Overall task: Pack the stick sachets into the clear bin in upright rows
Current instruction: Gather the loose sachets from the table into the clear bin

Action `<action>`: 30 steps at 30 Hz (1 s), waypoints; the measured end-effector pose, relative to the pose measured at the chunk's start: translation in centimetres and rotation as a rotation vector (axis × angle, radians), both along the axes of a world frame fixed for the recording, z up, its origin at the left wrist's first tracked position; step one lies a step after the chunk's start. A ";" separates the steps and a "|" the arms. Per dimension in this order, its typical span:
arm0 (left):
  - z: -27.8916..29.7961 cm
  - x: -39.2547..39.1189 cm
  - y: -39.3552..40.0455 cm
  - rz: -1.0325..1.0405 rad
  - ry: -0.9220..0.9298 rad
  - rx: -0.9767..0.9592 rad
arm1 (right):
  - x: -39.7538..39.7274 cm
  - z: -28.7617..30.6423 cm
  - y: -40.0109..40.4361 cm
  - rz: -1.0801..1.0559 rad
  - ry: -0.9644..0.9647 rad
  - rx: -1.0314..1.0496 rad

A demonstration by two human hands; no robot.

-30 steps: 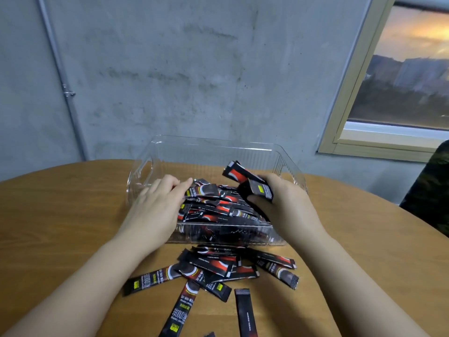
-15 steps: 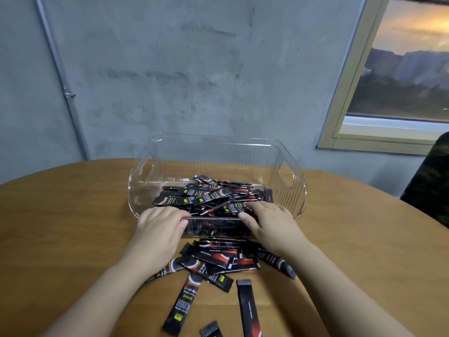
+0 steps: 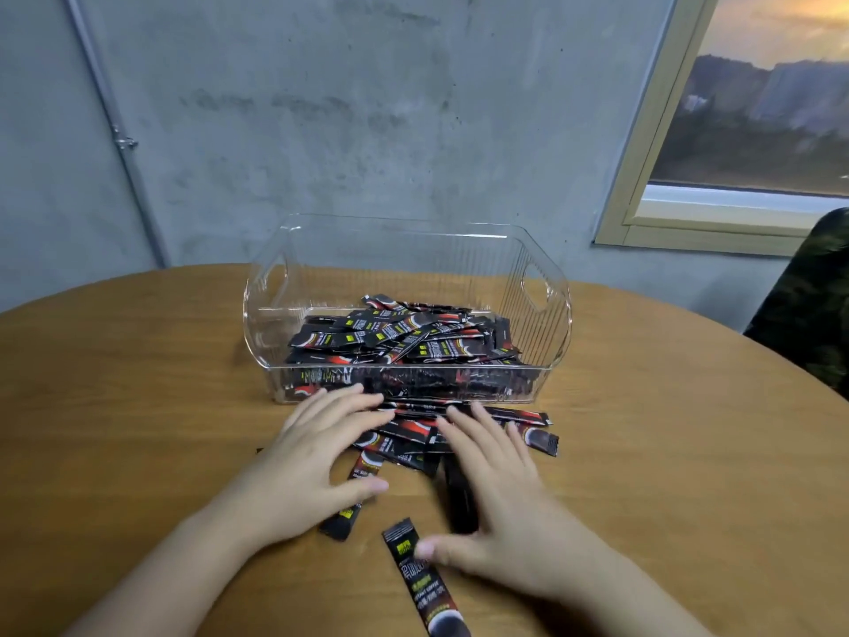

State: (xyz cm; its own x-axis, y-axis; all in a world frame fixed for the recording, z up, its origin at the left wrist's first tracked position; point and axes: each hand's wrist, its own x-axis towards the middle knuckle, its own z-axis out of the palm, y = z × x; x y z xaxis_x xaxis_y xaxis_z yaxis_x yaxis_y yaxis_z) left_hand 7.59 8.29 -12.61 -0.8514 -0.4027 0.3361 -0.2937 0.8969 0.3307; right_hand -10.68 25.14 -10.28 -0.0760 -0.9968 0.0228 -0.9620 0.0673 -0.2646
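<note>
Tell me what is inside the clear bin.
The clear bin holds a loose heap of stick sachets lying flat and crisscrossed, none upright. What lies beneath the top layer is covered.

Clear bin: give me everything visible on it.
The clear bin is a see-through, hard-plastic-looking rectangular tub with ribbed walls, rounded corners, a flared rim and a cut-out handle in each short end. It stands upright and open-topped on the round wooden table, near its far edge by the grey wall. A jumbled heap of black stick sachets lies flat inside, not in upright rows. More sachets lie against its near wall outside. Neither hand touches it.
</note>
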 end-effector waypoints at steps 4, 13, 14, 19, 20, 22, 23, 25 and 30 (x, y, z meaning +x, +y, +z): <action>-0.2 -0.4 0.8 0.076 -0.238 0.020 | 1.4 -0.7 0.1 0.059 -0.054 0.099; 0.1 1.7 -1.2 0.422 -0.222 0.048 | -4.9 0.5 -0.9 -0.231 0.098 0.147; 0.1 1.6 -1.2 0.445 -0.229 0.067 | -5.4 0.7 -1.0 -0.277 0.116 0.147; -0.4 0.5 -0.4 0.306 -0.249 0.195 | -6.2 -0.5 -1.4 -0.285 0.012 0.098; -0.4 0.2 -0.3 0.249 -0.231 0.207 | -5.9 -0.9 -1.5 -0.263 -0.012 0.085; -0.1 -0.5 -0.2 0.160 -0.235 0.194 | -5.5 -1.5 -1.9 -0.252 -0.012 0.050; 0.0 -1.0 -0.2 0.135 -0.259 0.173 | -5.4 -1.8 -2.1 -0.247 0.003 0.033; 0.1 -1.9 -0.1 0.105 -0.281 0.129 | -5.2 -2.1 -2.6 -0.228 0.050 -0.016; -0.3 -3.3 -0.2 0.157 -0.254 0.067 | -4.6 -2.6 -3.1 -0.224 0.137 -0.081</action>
State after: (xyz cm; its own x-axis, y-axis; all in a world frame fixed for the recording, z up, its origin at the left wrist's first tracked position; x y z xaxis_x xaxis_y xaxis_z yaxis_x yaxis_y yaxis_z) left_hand 4.28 8.09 -12.96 -0.8304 -0.5500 0.0888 -0.5076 0.8126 0.2863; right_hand -15.27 22.05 -12.90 -0.2848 -0.9502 0.1267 -0.9528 0.2661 -0.1461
